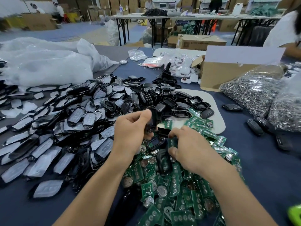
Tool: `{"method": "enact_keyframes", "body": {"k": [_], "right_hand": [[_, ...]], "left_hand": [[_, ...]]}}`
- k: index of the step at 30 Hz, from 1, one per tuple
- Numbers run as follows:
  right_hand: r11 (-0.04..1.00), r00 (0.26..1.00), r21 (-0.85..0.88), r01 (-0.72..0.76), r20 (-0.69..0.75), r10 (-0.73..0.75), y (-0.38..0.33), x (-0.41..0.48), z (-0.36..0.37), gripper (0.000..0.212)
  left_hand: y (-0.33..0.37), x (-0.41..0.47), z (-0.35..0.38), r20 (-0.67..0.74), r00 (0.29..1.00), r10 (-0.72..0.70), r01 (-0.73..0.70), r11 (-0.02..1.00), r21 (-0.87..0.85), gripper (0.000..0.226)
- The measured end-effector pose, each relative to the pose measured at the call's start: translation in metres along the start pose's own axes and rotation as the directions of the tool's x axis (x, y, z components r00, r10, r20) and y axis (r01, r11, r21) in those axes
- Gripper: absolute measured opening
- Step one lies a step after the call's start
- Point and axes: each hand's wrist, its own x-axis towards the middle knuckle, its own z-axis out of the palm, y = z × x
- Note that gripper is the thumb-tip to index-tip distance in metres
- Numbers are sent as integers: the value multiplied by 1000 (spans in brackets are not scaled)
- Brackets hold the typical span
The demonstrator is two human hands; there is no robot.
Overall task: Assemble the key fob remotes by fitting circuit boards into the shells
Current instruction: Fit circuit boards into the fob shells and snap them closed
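My left hand (pixel 132 128) grips a black key fob shell (pixel 152 119) upright above the middle of the table. My right hand (pixel 190 149) pinches a green circuit board (pixel 172 141) between thumb and fingers, just below and right of the shell. Under both hands lies a heap of green circuit boards (pixel 175 185) with round battery holders. A pile of black shell halves (pixel 164 97) sits behind the hands. To the left spreads a heap of shells with grey button pads (pixel 68 128).
Clear plastic bags (pixel 48 67) lie at the back left. A cardboard box (pixel 228 72) stands at the back right, bags of metal key rings (pixel 254 92) beside it. Finished black fobs (pixel 255 126) lie at the right. A person in white sits at the far right edge.
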Motion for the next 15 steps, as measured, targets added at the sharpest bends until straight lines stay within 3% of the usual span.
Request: {"method": "enact_keyframes", "body": {"k": [2,6,9,12,15], "right_hand": [[995,996,94,-20,-79,28,-1,-2,2,17],[889,947,457,5,-288,143,1,-3,10,28],[670,938,738,75,-281,204,2,-1,6,25],[445,951,887,125,-234,199,3,-1,3,19],[395,953,909,134,-228,200,5,1,3,27]], "left_hand": [[1,0,-2,31,998,-55,57,996,-66,30],[0,0,-2,24,997,-76,77,996,-41,26],[-1,1,1,13,998,-69,69,996,-48,19],[-1,2,2,47,996,-77,80,994,-67,12],[-2,4,2,80,995,-58,62,997,-41,22]]}}
